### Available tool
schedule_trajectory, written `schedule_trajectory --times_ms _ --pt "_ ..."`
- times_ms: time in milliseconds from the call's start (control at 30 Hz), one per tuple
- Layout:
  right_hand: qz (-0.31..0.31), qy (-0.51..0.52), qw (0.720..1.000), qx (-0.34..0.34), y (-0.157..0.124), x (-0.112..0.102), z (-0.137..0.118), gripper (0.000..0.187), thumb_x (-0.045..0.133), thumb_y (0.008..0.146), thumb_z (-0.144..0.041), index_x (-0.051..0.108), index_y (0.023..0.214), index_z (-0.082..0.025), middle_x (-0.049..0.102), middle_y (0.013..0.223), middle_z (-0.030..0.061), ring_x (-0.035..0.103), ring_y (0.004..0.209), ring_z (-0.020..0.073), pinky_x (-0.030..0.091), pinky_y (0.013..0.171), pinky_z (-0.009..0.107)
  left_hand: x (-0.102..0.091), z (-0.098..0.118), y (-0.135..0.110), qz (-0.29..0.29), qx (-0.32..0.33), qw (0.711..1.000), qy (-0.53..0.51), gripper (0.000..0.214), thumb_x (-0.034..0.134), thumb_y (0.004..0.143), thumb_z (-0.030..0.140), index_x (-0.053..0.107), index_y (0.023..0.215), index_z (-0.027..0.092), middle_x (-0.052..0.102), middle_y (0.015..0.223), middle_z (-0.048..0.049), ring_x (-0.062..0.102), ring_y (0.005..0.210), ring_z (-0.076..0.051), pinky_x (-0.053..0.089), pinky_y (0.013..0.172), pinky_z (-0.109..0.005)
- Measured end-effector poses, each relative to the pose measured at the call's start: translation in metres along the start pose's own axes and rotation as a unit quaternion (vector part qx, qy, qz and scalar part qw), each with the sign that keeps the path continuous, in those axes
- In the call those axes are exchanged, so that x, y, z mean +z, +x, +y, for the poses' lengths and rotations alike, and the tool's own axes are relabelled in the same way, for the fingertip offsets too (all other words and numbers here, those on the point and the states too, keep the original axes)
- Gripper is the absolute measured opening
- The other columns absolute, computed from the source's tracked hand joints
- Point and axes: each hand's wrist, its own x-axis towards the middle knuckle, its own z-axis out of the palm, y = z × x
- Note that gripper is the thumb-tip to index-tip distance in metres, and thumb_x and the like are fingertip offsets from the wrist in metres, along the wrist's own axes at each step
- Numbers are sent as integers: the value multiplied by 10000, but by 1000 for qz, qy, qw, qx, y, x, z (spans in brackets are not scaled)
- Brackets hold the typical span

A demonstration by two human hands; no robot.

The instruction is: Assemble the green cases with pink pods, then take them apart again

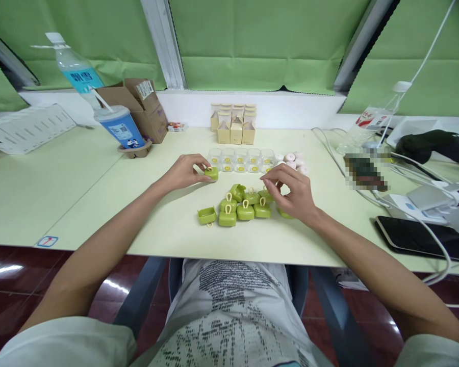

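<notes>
A small, rounded green case [211,175] is pinched in the left hand's [188,172] narrow grip, its longer side seemingly running sideways, just beyond and left of the glossy loop-topped cases [245,212]. The right hand [294,191] is nearer those, grip narrow, contents impossible to tell; farther out, clear plastic containers [240,160] and cardboard boxes [236,133] stand on the smooth worktop [168,219].

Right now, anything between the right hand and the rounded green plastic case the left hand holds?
Nothing visible blocks the right hand; clear plastic boxes stand beyond that path, other green cases nearer the person.
</notes>
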Motion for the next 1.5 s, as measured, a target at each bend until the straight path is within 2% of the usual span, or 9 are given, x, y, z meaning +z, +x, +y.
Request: schedule_trajectory --times_ms 800,933,1033,1067,1100,1167,1267,1367,1500 --pt "1 -16 1000 26 2 -5 3 171 662 1061 -268 805 967 -267 776 870 46 658 681 190 532 496 345 1 2 0 11 4 1000 9 736 824 773 889 832 1077 218 811 1193 -128 784 988 -274 671 801 -395" --pt "49 -71 995 49 8 -17 11 196 659 1068 -313 789 931 -265 775 849 48 644 655 193 522 512 358 -1 6 0 40 -3 999 13 743 848 756 886 828 1091 223 793 1181 -120 764 980 -264 663 803 -388" --pt "73 -150 980 109 12 -37 29 215 642 1063 -335 773 908 -260 778 881 62 650 659 209 522 571 381 -12 19 -3 108 17 994 7 686 821 809 875 823 1021 223 779 1142 -114 732 957 -240 635 790 -364" --pt "62 -189 970 141 13 -45 36 212 644 1052 -337 771 903 -255 781 900 72 661 676 220 525 607 392 -17 25 -4 99 28 995 -9 649 818 834 854 815 974 220 779 1111 -110 730 948 -233 624 783 -354" --pt "38 -231 956 176 14 -52 44 203 651 1035 -339 772 900 -248 782 914 84 675 699 234 525 645 401 -22 31 -7 57 40 997 -32 611 827 851 823 804 936 219 782 1078 -103 736 944 -229 616 780 -345" --pt "-39 -304 921 241 14 -65 57 170 683 994 -349 785 925 -232 784 928 103 699 757 265 512 707 410 -29 43 -12 -113 61 989 -80 543 891 831 752 798 954 232 795 1051 -82 758 931 -224 618 776 -329" --pt "-167 -332 882 290 11 -73 71 198 762 927 -403 799 1025 -235 799 979 102 704 822 281 473 709 388 -26 55 -22 -322 77 939 -93 657 1021 707 633 758 1193 278 800 1122 -60 769 910 -221 625 729 -303" --pt "-257 -333 862 283 8 -70 75 311 828 860 -440 791 1102 -249 800 1075 99 676 797 253 422 661 356 -14 56 -28 -366 80 925 -59 747 1035 701 555 666 1286 270 768 1087 -44 730 853 -201 603 701 -284" --pt "-297 -361 835 289 7 -67 73 315 756 883 -347 773 1174 -230 778 1158 128 674 808 244 405 649 347 -16 49 -27 -407 64 909 -58 698 981 783 518 629 1311 227 754 1065 -39 706 874 -193 596 762 -290"
